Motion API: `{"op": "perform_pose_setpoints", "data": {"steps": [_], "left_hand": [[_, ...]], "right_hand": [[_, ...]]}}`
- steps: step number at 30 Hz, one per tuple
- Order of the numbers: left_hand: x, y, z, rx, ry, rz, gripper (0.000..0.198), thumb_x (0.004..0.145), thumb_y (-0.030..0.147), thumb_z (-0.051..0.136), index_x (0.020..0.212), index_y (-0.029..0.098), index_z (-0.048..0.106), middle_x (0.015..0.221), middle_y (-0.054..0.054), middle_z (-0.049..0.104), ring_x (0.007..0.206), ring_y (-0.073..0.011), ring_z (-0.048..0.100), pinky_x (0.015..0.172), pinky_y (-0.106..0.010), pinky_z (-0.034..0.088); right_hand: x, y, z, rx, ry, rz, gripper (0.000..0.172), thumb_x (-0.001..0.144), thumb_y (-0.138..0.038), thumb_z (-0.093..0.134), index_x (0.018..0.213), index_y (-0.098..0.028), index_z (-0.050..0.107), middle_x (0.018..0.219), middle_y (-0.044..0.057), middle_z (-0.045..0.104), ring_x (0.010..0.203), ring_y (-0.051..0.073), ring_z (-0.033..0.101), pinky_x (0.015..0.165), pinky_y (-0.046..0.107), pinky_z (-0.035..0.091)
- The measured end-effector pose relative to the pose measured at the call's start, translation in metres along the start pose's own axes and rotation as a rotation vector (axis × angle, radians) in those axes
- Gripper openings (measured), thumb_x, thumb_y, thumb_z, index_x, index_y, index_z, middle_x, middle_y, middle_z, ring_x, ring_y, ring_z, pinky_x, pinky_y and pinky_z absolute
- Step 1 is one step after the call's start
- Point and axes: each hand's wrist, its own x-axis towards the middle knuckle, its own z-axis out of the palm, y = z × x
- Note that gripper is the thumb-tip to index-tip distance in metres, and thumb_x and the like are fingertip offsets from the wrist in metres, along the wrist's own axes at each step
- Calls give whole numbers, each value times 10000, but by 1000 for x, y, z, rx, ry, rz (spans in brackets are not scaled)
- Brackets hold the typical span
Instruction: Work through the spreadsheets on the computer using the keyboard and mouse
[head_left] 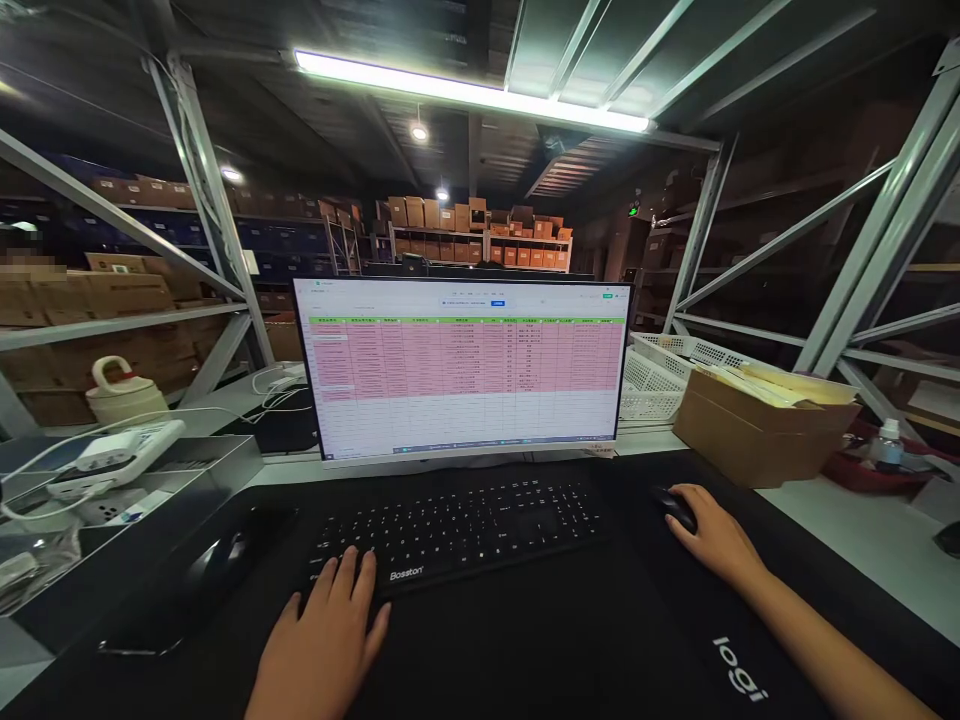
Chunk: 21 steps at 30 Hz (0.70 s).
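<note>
My left hand [324, 630] lies at the lower left edge of the black keyboard [457, 530], its fingers spread and the fingertips on the nearest keys. Over to the right, my right hand [709, 530] is wrapped over a small black mouse [675, 508] on the black desk mat [525, 640]. Behind the keyboard stands a monitor [465, 420] with a spreadsheet of pink rows under a green header. The cell text is too small to read.
Left of the keyboard lies a dark glossy phone [199, 580]. A metal tray [150, 540] holds a power strip [116, 458] and cables; a cream bottle [126, 395] stands behind. On the right are a cardboard box [757, 430] with papers and white baskets [652, 385]. Shelving posts [870, 200] frame the desk.
</note>
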Motion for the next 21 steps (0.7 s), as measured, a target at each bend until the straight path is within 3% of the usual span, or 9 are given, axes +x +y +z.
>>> {"op": "perform_pose_setpoints", "data": {"steps": [21], "left_hand": [[-2, -3, 4, 29, 21, 18, 579, 938, 314, 245, 1420, 108, 491, 1516, -188, 474, 1376, -342, 492, 1037, -540, 484]], "right_hand": [[1, -7, -5, -16, -31, 5, 372, 813, -437, 499, 1132, -261, 572, 1235, 65, 632, 1093, 222, 644, 946, 392, 519]]}}
